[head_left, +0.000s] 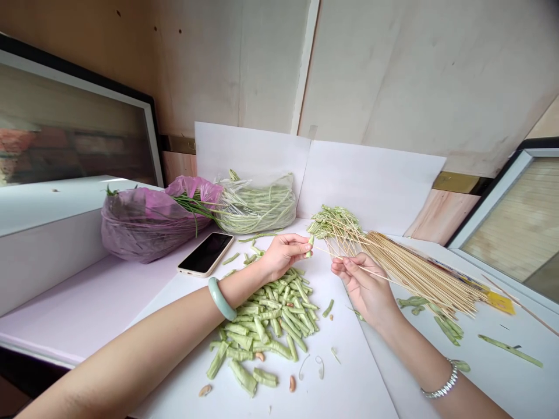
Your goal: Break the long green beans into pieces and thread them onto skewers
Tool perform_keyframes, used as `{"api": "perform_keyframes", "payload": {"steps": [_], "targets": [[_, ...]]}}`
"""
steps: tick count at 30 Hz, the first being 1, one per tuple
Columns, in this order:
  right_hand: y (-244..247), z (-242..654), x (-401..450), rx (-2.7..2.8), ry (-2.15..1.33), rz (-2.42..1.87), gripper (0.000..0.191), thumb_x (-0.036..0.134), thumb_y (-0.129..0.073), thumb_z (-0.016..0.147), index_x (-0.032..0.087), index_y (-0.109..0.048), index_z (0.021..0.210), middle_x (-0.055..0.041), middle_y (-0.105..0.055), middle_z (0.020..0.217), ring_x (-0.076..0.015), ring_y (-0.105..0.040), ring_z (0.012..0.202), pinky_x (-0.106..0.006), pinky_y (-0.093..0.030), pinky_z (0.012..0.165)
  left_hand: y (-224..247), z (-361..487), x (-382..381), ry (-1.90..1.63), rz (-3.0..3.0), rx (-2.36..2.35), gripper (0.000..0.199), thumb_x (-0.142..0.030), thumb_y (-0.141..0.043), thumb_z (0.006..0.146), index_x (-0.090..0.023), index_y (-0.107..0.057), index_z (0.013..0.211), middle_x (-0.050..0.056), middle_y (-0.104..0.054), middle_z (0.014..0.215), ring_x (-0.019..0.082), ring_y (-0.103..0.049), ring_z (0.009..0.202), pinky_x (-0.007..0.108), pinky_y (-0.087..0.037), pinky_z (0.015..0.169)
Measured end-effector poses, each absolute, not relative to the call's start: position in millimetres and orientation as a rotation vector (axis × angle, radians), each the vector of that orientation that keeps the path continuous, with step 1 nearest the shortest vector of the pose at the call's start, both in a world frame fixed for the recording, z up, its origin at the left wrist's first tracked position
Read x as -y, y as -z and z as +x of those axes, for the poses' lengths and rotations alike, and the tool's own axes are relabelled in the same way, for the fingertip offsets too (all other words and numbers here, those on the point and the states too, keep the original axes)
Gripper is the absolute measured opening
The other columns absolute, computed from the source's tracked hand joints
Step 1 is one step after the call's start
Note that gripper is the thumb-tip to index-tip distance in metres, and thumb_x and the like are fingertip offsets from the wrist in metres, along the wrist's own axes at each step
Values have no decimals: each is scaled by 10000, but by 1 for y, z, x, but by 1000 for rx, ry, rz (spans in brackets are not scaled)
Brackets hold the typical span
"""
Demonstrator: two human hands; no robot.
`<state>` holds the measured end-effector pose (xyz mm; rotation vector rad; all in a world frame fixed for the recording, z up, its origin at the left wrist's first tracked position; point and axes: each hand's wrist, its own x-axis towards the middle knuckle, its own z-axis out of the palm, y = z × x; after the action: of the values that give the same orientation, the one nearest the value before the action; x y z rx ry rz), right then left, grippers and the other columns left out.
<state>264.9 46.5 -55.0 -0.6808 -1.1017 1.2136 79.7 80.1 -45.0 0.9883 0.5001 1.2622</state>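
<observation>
My left hand [286, 254] pinches a short piece of green bean [310, 245] between thumb and fingertips. Closed around a thin bamboo skewer [371, 272], my right hand [360, 283] points it leftward; the tip meets the bean piece or lies right at it. Below my left wrist spreads a heap of cut green bean pieces [271, 317], with a few loose seeds [292, 383] near it. Beyond my hands lies a pile of skewered beans [334, 222], their sticks fanning toward me. A thick bundle of bare skewers [425, 270] rests right of my right hand.
A phone [206, 254] lies left of the heap. Behind it stand a purple bag [148, 224] with green stalks and a clear bag [259, 203] of long beans. Bean scraps [448, 326] are at the right. White boards [371, 183] stand against the wall.
</observation>
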Motion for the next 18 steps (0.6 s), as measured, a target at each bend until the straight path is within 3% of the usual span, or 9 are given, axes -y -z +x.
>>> {"api": "perform_keyframes", "payload": {"steps": [18], "targets": [[53, 257, -37, 1064, -1231, -646, 243, 291, -805, 644, 248, -566, 629, 22, -724, 729, -159, -690, 747, -350, -545, 806, 42, 84, -74, -1241, 954, -378, 261, -187, -856, 480, -103, -678, 651, -7, -591, 586, 58, -516, 563, 207, -382, 585]]}}
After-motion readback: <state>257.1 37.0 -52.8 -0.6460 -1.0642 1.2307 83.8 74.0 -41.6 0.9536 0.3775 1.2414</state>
